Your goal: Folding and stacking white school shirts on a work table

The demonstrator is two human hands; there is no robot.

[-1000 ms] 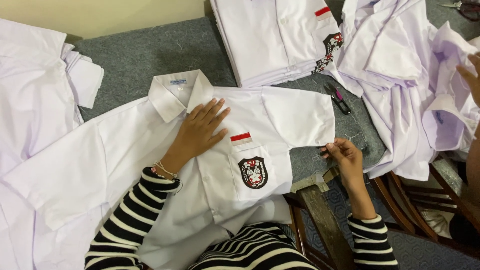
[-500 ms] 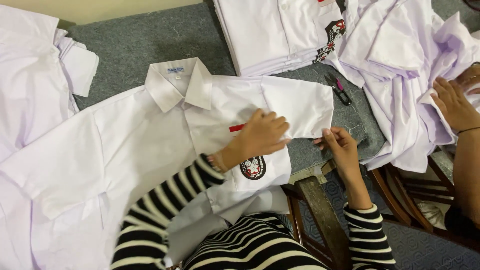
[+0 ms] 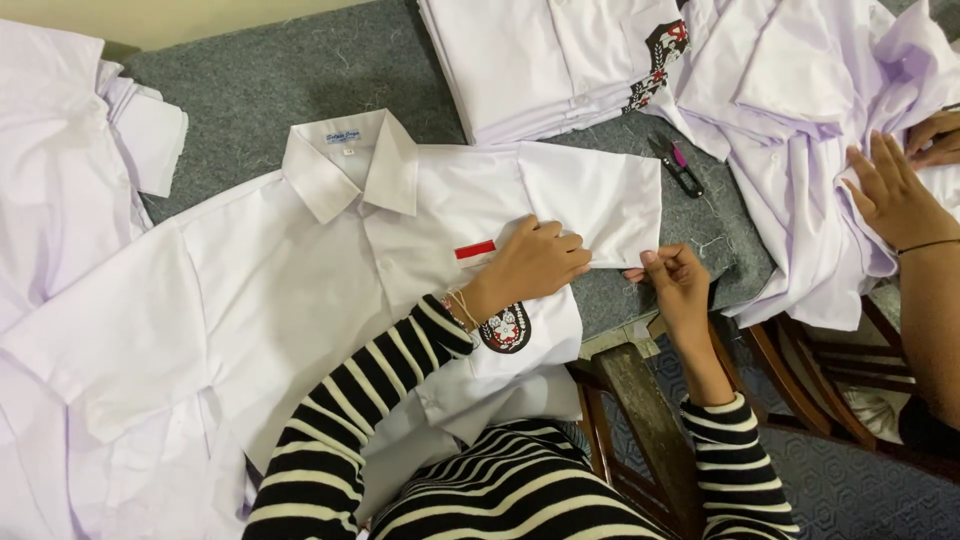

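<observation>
- The shirt (image 3: 300, 280) lay flat, front up, on the grey table (image 3: 260, 80).
- The left hand (image 3: 530, 265), fingers curled, pressed its chest.
- The right hand (image 3: 675, 285) pinched the sleeve (image 3: 600, 200) hem; pulling evenly would have kept it smooth.

A stack of folded white shirts (image 3: 545, 65) lies far on the grey table (image 3: 270, 80), and small scissors (image 3: 678, 165) lie just right of it. Loose white shirts (image 3: 790, 130) are heaped at the right, more white cloth (image 3: 60, 150) at the left, and a wooden chair (image 3: 640, 420) stands near.
</observation>
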